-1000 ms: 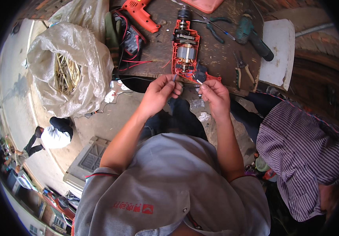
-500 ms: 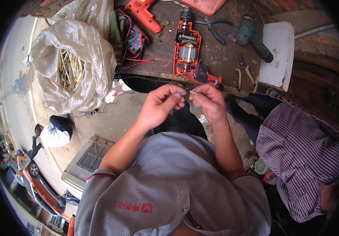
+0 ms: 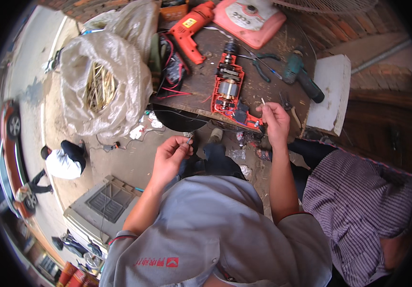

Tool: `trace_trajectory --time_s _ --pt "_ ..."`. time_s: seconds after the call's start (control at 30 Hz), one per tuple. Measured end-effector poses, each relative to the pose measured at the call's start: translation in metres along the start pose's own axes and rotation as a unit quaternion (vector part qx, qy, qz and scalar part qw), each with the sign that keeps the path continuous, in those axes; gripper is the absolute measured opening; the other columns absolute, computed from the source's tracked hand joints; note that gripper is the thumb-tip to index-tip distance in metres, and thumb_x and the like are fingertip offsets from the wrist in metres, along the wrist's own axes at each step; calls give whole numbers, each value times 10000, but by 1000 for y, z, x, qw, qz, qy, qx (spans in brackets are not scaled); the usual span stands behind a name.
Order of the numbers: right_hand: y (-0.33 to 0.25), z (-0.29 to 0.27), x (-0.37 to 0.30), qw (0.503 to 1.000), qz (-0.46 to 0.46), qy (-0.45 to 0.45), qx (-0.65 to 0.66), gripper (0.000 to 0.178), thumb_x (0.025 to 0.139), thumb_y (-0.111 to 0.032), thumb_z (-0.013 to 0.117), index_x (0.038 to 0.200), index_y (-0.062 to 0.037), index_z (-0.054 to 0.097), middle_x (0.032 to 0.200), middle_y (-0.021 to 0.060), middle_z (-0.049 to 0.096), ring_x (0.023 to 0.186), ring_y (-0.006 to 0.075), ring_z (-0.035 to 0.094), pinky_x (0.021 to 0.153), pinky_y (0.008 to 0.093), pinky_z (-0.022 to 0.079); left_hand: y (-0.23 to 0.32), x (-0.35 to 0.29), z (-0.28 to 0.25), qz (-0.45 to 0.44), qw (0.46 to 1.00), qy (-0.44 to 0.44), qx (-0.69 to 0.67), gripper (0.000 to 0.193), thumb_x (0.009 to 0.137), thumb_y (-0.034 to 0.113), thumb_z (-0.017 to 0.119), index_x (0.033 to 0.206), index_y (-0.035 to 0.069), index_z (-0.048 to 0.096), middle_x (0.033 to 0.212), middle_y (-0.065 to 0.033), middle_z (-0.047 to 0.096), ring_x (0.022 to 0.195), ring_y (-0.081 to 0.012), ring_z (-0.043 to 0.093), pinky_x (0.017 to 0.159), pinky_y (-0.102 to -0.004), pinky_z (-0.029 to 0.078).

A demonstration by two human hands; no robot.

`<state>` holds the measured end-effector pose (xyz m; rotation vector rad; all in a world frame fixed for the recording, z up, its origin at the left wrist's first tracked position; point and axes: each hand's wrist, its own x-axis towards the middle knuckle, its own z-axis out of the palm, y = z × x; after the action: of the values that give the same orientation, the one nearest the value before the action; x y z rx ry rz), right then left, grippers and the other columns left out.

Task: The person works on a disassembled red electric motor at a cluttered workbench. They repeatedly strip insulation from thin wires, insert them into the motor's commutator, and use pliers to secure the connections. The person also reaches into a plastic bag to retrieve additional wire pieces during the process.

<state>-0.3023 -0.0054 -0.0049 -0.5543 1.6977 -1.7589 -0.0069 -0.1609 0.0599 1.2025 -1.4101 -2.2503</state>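
My left hand [image 3: 170, 157] is closed in a pinch in front of the bench, on a short, thin bluish piece [image 3: 189, 139] like a bit of wire. My right hand [image 3: 277, 124] is raised near the bench's front edge, thumb and finger closed on a thin whitish stick [image 3: 263, 101] that points up. Left of that hand lies an opened orange power drill [image 3: 229, 90], its motor and gears bare and its handle toward me. Behind my right hand, the hand tool [image 3: 289, 106] with pale grips is partly hidden.
On the bench [image 3: 201, 79] are a second orange drill [image 3: 185, 31], a multimeter [image 3: 175, 69], pliers [image 3: 262, 67], a teal cordless drill [image 3: 301, 76] and a pink appliance base [image 3: 250, 21]. A plastic sack [image 3: 134, 95] of straw-like sticks stands left. A person in a checked shirt [image 3: 354, 191] is at right.
My hands have moved apart: the left drew back toward my body, the right went out to the right toward the bench. The view has shifted, showing more of the bench's far side.
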Motion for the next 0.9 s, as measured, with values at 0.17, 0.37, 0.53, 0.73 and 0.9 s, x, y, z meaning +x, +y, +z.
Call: trace_trajectory --time_s 0.17,0.37,0.53,0.73,0.9 --pt "-27 64 -21 989 23 -142 42 82 976 -51 670 1006 18 704 920 39 735 818 57 615 747 216 484 1 -28 -4 41 996 69 -32 151 1038 106 587 1111 -4 660 920 -49 702 836 -120 656 760 -272 531" --pt "7 140 -17 986 26 -138 -93 102 959 -92 710 967 9 701 778 -18 691 663 22 564 615 194 455 1 -33 -33 54 996 67 -28 158 1041 113 578 1140 17 654 952 -21 688 840 -87 631 742 -247 505" --pt "16 175 26 993 56 -38 -100 132 970 -113 705 935 13 687 789 12 690 681 41 580 629 203 461 19 -35 -86 70 991 108 -23 157 1039 113 575 1139 19 653 919 -5 670 781 -61 588 689 -223 472" --pt "36 189 67 972 26 61 -224 142 953 -124 715 948 18 705 780 34 709 690 80 637 644 225 493 56 -17 -194 76 983 160 53 161 1011 152 656 1087 12 677 873 41 636 766 -30 537 679 -207 448" --pt "-10 252 42 982 -6 58 -181 147 971 -129 704 974 18 703 789 6 693 693 51 601 630 209 470 98 28 -279 117 921 216 302 212 939 171 700 1020 -25 710 772 -4 669 722 -58 575 659 -251 477"
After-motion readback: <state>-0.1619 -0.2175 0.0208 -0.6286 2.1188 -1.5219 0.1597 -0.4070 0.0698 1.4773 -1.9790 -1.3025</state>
